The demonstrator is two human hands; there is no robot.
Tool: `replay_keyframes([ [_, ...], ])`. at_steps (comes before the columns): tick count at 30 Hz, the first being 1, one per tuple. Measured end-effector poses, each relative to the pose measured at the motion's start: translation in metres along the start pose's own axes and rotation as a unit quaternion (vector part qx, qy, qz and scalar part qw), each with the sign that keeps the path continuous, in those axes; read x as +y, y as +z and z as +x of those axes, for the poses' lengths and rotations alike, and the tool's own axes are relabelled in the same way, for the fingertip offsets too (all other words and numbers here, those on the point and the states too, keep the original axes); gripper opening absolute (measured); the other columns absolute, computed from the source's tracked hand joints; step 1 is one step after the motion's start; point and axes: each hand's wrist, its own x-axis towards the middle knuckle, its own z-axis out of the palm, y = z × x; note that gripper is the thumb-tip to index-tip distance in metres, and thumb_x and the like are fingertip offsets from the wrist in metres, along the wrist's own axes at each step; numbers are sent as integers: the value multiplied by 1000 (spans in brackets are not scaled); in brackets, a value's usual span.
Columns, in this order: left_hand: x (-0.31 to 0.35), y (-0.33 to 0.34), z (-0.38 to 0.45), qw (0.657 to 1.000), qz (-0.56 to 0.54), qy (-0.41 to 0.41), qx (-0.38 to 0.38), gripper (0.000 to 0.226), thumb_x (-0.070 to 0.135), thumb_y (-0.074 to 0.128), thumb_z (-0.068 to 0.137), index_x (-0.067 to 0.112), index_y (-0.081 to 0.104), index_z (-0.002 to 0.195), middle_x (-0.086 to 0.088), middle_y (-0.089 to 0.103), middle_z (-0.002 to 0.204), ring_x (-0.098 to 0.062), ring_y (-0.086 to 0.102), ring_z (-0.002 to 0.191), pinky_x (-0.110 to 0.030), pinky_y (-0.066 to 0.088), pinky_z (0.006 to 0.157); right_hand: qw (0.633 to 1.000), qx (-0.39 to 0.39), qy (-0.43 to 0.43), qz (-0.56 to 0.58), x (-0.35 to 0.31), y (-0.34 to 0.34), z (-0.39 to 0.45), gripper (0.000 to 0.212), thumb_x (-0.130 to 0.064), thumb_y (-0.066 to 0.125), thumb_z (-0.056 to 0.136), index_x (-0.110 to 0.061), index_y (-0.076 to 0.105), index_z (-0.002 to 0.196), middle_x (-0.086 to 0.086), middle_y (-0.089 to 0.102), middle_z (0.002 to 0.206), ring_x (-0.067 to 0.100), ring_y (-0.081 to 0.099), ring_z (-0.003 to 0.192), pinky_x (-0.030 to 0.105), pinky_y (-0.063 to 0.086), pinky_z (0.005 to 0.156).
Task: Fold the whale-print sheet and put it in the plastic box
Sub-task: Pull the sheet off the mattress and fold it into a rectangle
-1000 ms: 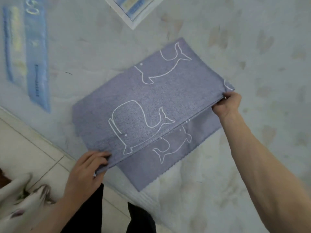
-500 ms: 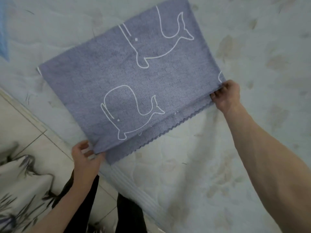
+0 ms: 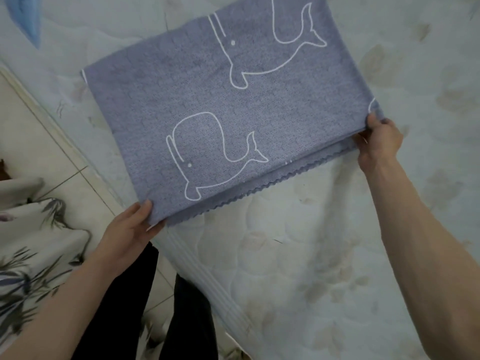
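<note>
The whale-print sheet (image 3: 228,107) is blue-grey with white whale outlines and lies folded in layers on a pale quilted mattress (image 3: 324,255). Its scalloped near edge faces me, and the layers sit almost flush. My left hand (image 3: 130,227) grips the near left corner, thumb on top and fingers under the layers. My right hand (image 3: 376,141) pinches the near right corner the same way. No plastic box is in view.
The mattress edge (image 3: 187,258) runs diagonally from upper left to bottom centre, with tiled floor (image 3: 52,152) beyond it. A leaf-patterned cloth (image 3: 31,255) lies at the lower left. My dark trouser legs (image 3: 187,320) stand by the edge. A blue item (image 3: 26,19) shows at top left.
The upper layer has come down over the lower one, so the near edges now nearly meet. Both hands kept their corners. The view has moved closer and the sheet sits higher in frame.
</note>
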Motion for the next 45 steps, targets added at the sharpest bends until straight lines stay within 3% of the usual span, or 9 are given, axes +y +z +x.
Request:
replay_keyframes([
  [6, -30, 7, 6, 998, 29, -54, 33, 27, 17, 60, 98, 8, 65, 123, -6, 72, 126, -17, 73, 106, -36, 60, 92, 997, -11, 29, -72, 23, -26, 4, 14, -5, 61, 94, -9, 56, 107, 9, 62, 93, 22, 61, 78, 32, 59, 63],
  [14, -64, 5, 20, 992, 71, 28, 96, 13, 26, 63, 101, 20, 66, 112, 5, 77, 105, -8, 74, 91, -24, 61, 74, 992, 92, -78, -29, 43, -21, 4, 19, -1, 63, 84, -17, 57, 74, 1, 53, 71, 18, 46, 71, 30, 41, 62],
  [23, -64, 20, 20, 981, 102, 38, 162, 17, 19, 63, 101, 10, 62, 115, -10, 71, 108, -16, 70, 92, -22, 61, 66, 950, 220, -168, -141, 57, -4, 3, 22, -43, 60, 91, -23, 56, 85, -13, 59, 77, 8, 56, 71, 12, 42, 63],
  [31, -49, 25, 18, 973, 181, -39, 139, 34, 13, 70, 95, 5, 53, 124, -18, 67, 125, -21, 67, 96, -27, 60, 70, 925, 208, -111, -297, 65, -9, 11, 37, -50, 54, 95, -17, 62, 110, 2, 68, 104, 17, 59, 89, 27, 47, 84],
  [33, -44, 20, 12, 955, 269, -63, 104, 46, 7, 79, 87, 10, 51, 122, -12, 69, 117, -17, 67, 89, -27, 57, 67, 922, 227, -104, -295, 61, -1, 2, 30, -41, 52, 95, -21, 57, 116, 1, 63, 111, 16, 57, 94, 30, 50, 92],
  [36, -16, 13, 8, 860, 494, -109, 70, 64, 32, 86, 79, 14, 46, 125, -2, 62, 107, -17, 63, 93, -27, 49, 70, 863, 290, -90, -404, 52, 30, -32, 62, -42, 44, 88, -21, 40, 146, 7, 47, 142, 29, 47, 127, 41, 42, 101],
  [37, 1, 12, 10, 850, 507, -112, 90, 69, 46, 85, 76, 18, 46, 125, -1, 61, 108, -19, 64, 98, -30, 49, 74, 844, 262, -145, -445, 52, 44, -50, 69, -42, 41, 85, -19, 37, 149, 10, 42, 148, 33, 43, 132, 43, 39, 103],
  [40, 72, 15, 35, 920, 334, 10, 205, 64, 58, 69, 73, 17, 55, 121, -1, 69, 101, -23, 70, 98, -41, 56, 89, 804, -10, -353, -479, 70, 95, -107, 59, -31, 50, 90, -8, 44, 144, 18, 43, 145, 36, 46, 128, 44, 37, 106],
  [45, 195, 25, 107, 965, 172, 91, 176, 44, 55, 45, 102, 17, 56, 122, -4, 75, 101, -17, 75, 85, -35, 61, 79, 755, -305, -300, -497, 112, 189, -189, 19, -29, 57, 99, -16, 66, 109, 3, 71, 98, 23, 65, 89, 36, 51, 81],
])
